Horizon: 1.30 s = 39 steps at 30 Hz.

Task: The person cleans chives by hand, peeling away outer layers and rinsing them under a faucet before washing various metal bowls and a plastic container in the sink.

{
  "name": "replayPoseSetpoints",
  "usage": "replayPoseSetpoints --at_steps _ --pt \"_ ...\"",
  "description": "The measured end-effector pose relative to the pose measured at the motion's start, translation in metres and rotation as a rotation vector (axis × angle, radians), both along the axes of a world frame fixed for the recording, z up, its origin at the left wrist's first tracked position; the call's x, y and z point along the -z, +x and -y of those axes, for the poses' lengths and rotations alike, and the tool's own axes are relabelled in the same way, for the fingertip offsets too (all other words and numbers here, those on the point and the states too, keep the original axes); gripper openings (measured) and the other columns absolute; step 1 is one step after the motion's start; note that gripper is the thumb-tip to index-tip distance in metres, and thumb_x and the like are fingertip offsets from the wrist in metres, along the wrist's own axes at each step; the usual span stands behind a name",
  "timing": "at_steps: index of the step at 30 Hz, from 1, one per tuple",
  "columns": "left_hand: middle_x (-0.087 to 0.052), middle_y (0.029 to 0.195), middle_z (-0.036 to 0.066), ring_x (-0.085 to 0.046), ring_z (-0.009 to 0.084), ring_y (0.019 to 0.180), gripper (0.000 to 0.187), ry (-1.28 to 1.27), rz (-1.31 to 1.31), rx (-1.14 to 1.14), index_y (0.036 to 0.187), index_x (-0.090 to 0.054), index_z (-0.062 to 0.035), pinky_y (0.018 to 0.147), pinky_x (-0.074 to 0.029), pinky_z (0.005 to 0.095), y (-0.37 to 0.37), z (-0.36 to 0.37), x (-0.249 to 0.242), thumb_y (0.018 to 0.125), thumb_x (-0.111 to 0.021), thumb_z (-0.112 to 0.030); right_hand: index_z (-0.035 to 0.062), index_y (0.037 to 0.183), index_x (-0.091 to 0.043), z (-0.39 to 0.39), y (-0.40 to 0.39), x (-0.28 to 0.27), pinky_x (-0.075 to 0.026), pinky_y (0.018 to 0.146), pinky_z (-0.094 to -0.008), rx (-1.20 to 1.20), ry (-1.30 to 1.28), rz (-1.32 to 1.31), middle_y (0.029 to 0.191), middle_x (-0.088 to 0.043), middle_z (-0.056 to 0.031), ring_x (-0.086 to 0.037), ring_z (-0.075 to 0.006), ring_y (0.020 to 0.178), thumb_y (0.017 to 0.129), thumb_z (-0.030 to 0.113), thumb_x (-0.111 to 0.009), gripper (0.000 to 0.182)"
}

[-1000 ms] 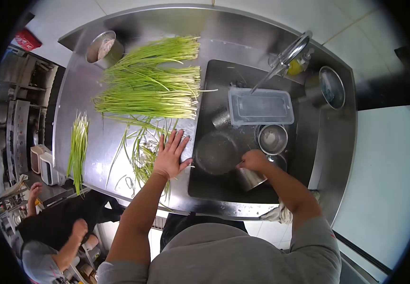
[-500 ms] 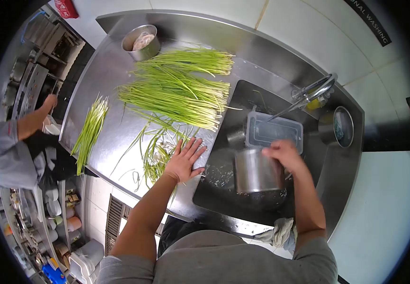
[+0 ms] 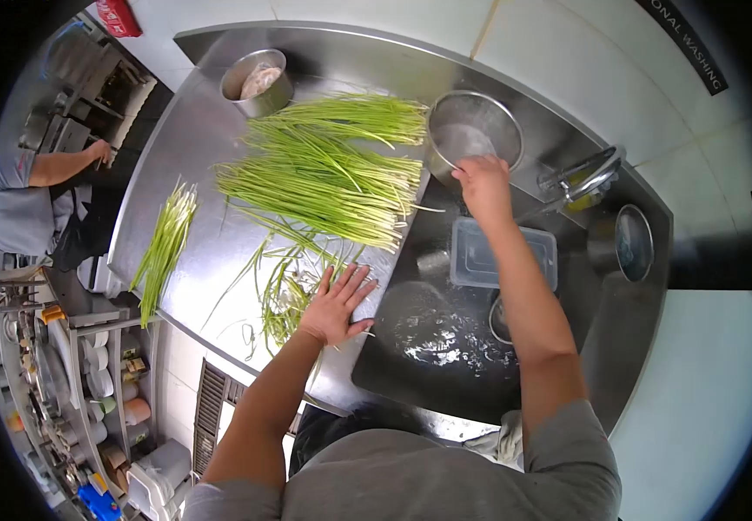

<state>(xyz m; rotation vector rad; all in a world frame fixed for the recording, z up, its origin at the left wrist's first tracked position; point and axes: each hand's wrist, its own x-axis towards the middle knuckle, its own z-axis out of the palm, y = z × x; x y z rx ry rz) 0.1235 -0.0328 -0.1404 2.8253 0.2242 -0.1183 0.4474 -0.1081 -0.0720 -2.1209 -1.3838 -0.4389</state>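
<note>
My right hand (image 3: 483, 184) grips the near rim of a round steel pot (image 3: 476, 130) at the back left corner of the sink (image 3: 410, 373). The pot's open top faces up toward me. Spread flat, my left hand (image 3: 337, 306) rests on the steel counter (image 3: 211, 260) by the sink's left edge. It touches a loose heap of green trimmings (image 3: 284, 295). Behind that heap lie thick bunches of long green stalks with pale ends (image 3: 332, 178). A smaller bunch (image 3: 167, 247) lies apart on the left.
In the sink are a clear plastic container (image 3: 502, 252) and splashing water. A faucet (image 3: 580, 187) arches over its back right, near a steel container (image 3: 632, 243). Another steel pot (image 3: 258, 82) stands at the back left. A co-worker (image 3: 24, 204) stands beyond the counter.
My right hand has carried the steel pot from the front of the sink to its back left corner, and the pot's opening now shows. The left hand has stayed in place.
</note>
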Motion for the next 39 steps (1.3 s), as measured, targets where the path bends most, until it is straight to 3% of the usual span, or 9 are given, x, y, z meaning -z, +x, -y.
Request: replayPoseSetpoints --at_steps 2,7,9,15,20,22,25,34,39 --pt "-0.024 0.148 0.008 -0.017 0.0271 0.138 0.072 -0.021 -0.006 -0.008 0.139 -0.033 -0.0172 0.111 -0.008 0.0500 0.002 0.000 -0.002 0.080 -0.053 -0.054 0.0062 0.087 -0.062 0.012 -0.028 -0.019 -0.042 0.081 -0.0367 0.056 0.087 0.170 0.079 -0.061 -0.0098 -0.057 -0.0255 0.084 0.078 0.016 -0.064 0.014" --pt "-0.019 0.150 0.006 -0.013 0.0264 0.139 0.074 0.010 -0.089 -0.002 0.141 -0.029 -0.0186 0.111 -0.007 0.0512 0.004 0.001 -0.003 0.081 -0.051 -0.055 0.0033 0.101 -0.058 0.099 -0.004 0.085 -0.047 0.077 -0.0282 0.154 0.467 -1.278 0.091 -0.062 -0.0078 -0.058 -0.0179 0.087 0.084 0.003 -0.056 0.017" --pt "-0.019 0.150 0.006 -0.013 0.0265 0.139 0.074 0.015 -0.073 0.005 0.141 -0.029 -0.0180 0.111 -0.007 0.0513 0.004 0.001 -0.002 0.080 -0.051 -0.054 0.0000 0.106 -0.056 0.119 0.052 0.097 -0.047 0.076 -0.0278 0.694 0.701 -0.771 0.095 -0.059 -0.0075 -0.055 -0.0162 0.092 0.082 -0.003 -0.052 0.024" --pt "-0.021 0.149 0.007 -0.014 0.0268 0.139 0.074 0.023 -0.059 0.003 0.140 -0.030 -0.0176 0.111 -0.007 0.0511 0.006 0.003 -0.001 0.079 -0.054 -0.053 0.0058 0.113 -0.054 0.173 0.160 0.123 -0.045 0.072 -0.0278 0.718 0.503 -1.486 0.093 -0.057 -0.0068 -0.054 -0.0152 0.081 0.081 0.003 -0.052 0.033" --pt "-0.022 0.148 0.008 -0.015 0.0276 0.138 0.073 0.024 -0.046 0.003 0.139 -0.032 -0.0172 0.110 -0.008 0.0516 0.007 0.003 -0.003 0.078 -0.056 -0.051 0.0098 0.097 -0.058 0.175 0.049 0.118 -0.043 0.063 -0.0270 0.269 0.735 -1.360 0.078 -0.057 -0.0006 -0.054 -0.0137 0.068 0.084 0.009 -0.048 0.016" --pt "-0.022 0.148 0.007 -0.016 0.0278 0.138 0.074 0.022 -0.053 0.005 0.139 -0.032 -0.0175 0.110 -0.008 0.0516 0.007 0.003 0.000 0.078 -0.055 -0.052 0.0097 0.084 -0.062 0.172 -0.026 0.162 -0.045 0.064 -0.0307 0.469 0.185 -1.539 0.078 -0.061 -0.0024 -0.057 -0.0154 0.074 0.077 0.001 -0.049 0.017" --pt "-0.024 0.147 0.008 -0.017 0.0288 0.138 0.074 0.018 -0.057 0.008 0.138 -0.033 -0.0169 0.110 -0.008 0.0515 0.008 0.001 0.002 0.078 -0.056 -0.053 0.0031 0.087 -0.061 0.171 -0.080 0.240 -0.047 0.075 -0.0404 0.424 -0.071 -0.697 0.086 -0.062 -0.0155 -0.059 -0.0329 0.082 0.070 -0.004 -0.052 0.020" --pt "-0.025 0.147 0.007 -0.018 0.0267 0.138 0.072 0.011 -0.088 -0.003 0.137 -0.037 -0.0189 0.110 -0.009 0.0503 0.011 0.000 0.002 0.078 -0.055 -0.055 0.0022 0.082 -0.058 0.228 -0.133 0.387 -0.047 0.073 -0.0398 0.340 -0.101 -0.295 0.078 -0.059 -0.0129 -0.058 -0.0333 0.079 0.070 -0.009 -0.054 0.017" --pt "-0.030 0.144 0.011 -0.022 0.0314 0.136 0.072 -0.005 -0.094 -0.001 0.134 -0.040 -0.0146 0.110 -0.008 0.0516 0.014 0.001 0.004 0.076 -0.059 -0.052 0.0020 0.084 -0.058 0.225 -0.100 0.393 -0.047 0.074 -0.0383 0.542 -0.599 -0.833 0.080 -0.059 -0.0125 -0.058 -0.0316 0.081 0.071 -0.008 -0.055 0.016"
